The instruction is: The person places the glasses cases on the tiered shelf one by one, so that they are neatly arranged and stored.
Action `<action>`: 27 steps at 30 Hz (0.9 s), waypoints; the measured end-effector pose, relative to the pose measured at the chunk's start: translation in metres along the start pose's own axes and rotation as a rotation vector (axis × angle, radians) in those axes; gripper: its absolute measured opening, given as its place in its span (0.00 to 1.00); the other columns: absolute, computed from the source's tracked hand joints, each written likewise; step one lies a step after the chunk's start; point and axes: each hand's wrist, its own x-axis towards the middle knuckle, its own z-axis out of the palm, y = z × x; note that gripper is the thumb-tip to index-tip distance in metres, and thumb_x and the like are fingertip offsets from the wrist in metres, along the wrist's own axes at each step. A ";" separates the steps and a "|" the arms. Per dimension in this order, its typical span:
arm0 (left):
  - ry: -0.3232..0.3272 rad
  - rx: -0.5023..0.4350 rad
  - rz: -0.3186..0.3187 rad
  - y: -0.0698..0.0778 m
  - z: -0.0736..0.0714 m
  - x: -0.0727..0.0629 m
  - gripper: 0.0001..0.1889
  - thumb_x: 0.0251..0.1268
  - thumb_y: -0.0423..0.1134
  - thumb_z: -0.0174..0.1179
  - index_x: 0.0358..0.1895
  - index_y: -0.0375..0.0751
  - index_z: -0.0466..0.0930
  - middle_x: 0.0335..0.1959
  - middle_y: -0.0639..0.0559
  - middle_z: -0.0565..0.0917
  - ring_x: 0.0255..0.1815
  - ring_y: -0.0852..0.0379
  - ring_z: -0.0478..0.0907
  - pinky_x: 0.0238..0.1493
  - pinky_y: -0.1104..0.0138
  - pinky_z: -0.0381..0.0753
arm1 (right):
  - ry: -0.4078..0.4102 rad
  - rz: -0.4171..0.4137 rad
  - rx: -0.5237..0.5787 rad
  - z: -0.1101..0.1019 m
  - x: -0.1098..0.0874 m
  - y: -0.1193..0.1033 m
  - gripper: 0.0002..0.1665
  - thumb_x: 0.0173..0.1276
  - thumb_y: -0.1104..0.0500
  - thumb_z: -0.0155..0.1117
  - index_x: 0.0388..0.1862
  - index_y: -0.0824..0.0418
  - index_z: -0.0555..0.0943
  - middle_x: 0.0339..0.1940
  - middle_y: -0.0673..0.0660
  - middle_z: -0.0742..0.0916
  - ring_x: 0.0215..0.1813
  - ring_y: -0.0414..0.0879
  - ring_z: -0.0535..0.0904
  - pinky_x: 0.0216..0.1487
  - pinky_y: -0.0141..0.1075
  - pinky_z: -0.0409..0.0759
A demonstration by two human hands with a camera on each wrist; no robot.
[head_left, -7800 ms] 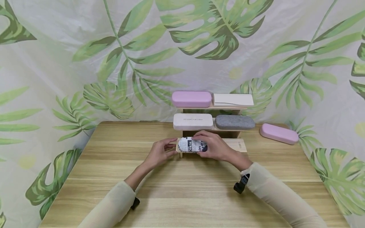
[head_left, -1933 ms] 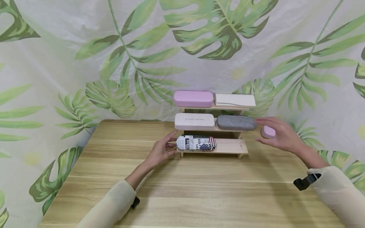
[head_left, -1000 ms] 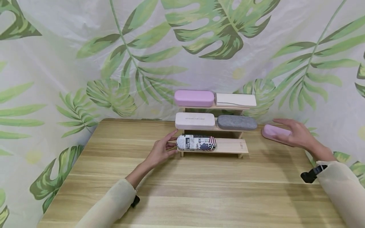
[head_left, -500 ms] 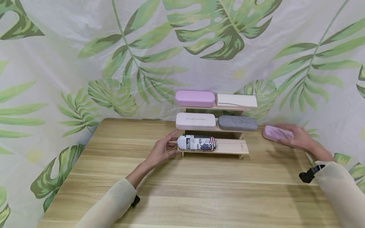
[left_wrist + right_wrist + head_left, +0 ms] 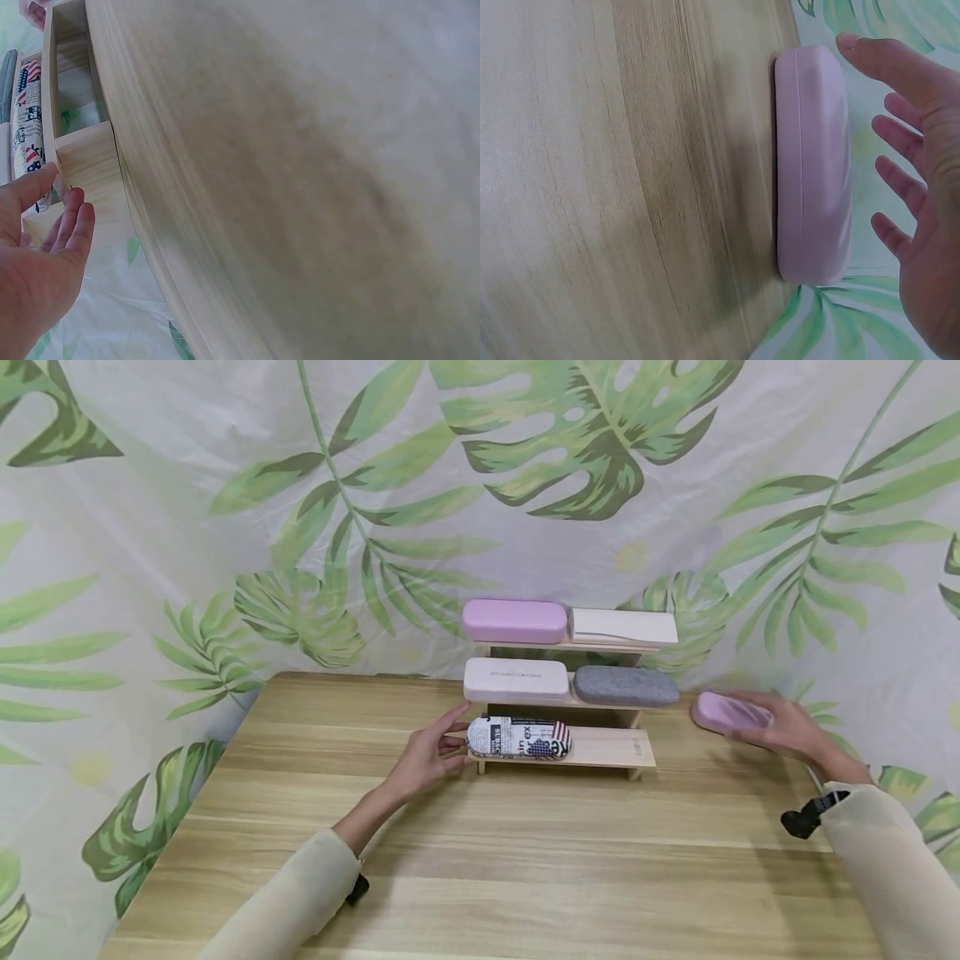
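In the head view my right hand (image 5: 787, 727) hovers at the right end of a pink glasses case (image 5: 731, 712) lying on the table. The right wrist view shows the fingers (image 5: 900, 142) spread loosely, apart from the case, with the thumb nearest its far end. My left hand (image 5: 422, 760) is at the left end of a three-step wooden rack (image 5: 611, 745). Its thumb reaches the end beside a newsprint-patterned glasses case (image 5: 517, 737) on the lowest step; the fingers (image 5: 75, 225) stay relaxed by the rack's side. Whether they touch it is unclear.
A second pink case (image 5: 514, 621) and a white case (image 5: 624, 626) fill the top step. On the middle step sit a white lettered case (image 5: 516, 679) and a grey fabric case (image 5: 626, 685). A leaf-print curtain (image 5: 420, 527) hangs behind the table (image 5: 480, 868).
My right hand has left the newsprint case, now on the lowest step, and moved right to the loose pink case, lowering there. The left hand has stayed at the rack's left end.
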 end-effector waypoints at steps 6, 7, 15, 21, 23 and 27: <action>-0.001 0.006 0.008 0.000 0.000 0.000 0.48 0.58 0.14 0.69 0.82 0.36 0.60 0.67 0.24 0.78 0.59 0.31 0.85 0.61 0.52 0.86 | -0.018 0.035 0.030 0.007 0.000 0.006 0.50 0.62 0.45 0.80 0.77 0.65 0.73 0.74 0.77 0.74 0.72 0.80 0.67 0.64 0.76 0.66; -0.001 0.005 0.011 -0.001 0.000 -0.001 0.48 0.57 0.14 0.69 0.82 0.36 0.60 0.67 0.24 0.78 0.59 0.31 0.85 0.61 0.52 0.86 | -0.015 0.038 0.034 0.008 0.001 0.007 0.50 0.61 0.45 0.81 0.77 0.65 0.73 0.74 0.77 0.74 0.72 0.80 0.67 0.63 0.76 0.66; -0.007 0.018 0.035 -0.001 0.000 0.000 0.48 0.57 0.13 0.70 0.82 0.35 0.61 0.66 0.24 0.79 0.58 0.31 0.86 0.60 0.54 0.87 | -0.016 0.086 0.065 0.018 0.002 0.012 0.54 0.61 0.44 0.81 0.78 0.68 0.69 0.75 0.79 0.71 0.72 0.78 0.66 0.64 0.73 0.67; -0.011 0.013 0.018 0.000 0.000 0.000 0.48 0.57 0.14 0.70 0.82 0.35 0.60 0.67 0.25 0.78 0.58 0.33 0.86 0.60 0.56 0.87 | -0.021 0.120 0.062 0.019 0.004 0.015 0.54 0.63 0.44 0.80 0.79 0.69 0.68 0.75 0.80 0.71 0.71 0.78 0.67 0.64 0.70 0.68; -0.006 0.013 0.021 0.001 0.000 0.000 0.49 0.57 0.14 0.70 0.82 0.35 0.60 0.66 0.24 0.78 0.57 0.32 0.86 0.59 0.54 0.87 | -0.019 0.121 0.061 0.019 0.005 0.015 0.53 0.63 0.44 0.79 0.78 0.69 0.69 0.75 0.80 0.71 0.71 0.78 0.67 0.63 0.70 0.68; -0.002 0.014 0.024 0.001 -0.001 0.000 0.49 0.56 0.14 0.70 0.82 0.35 0.60 0.66 0.24 0.78 0.57 0.31 0.86 0.59 0.52 0.87 | -0.017 0.124 0.048 0.019 0.006 0.014 0.51 0.63 0.44 0.80 0.77 0.68 0.71 0.74 0.80 0.72 0.71 0.77 0.68 0.63 0.70 0.68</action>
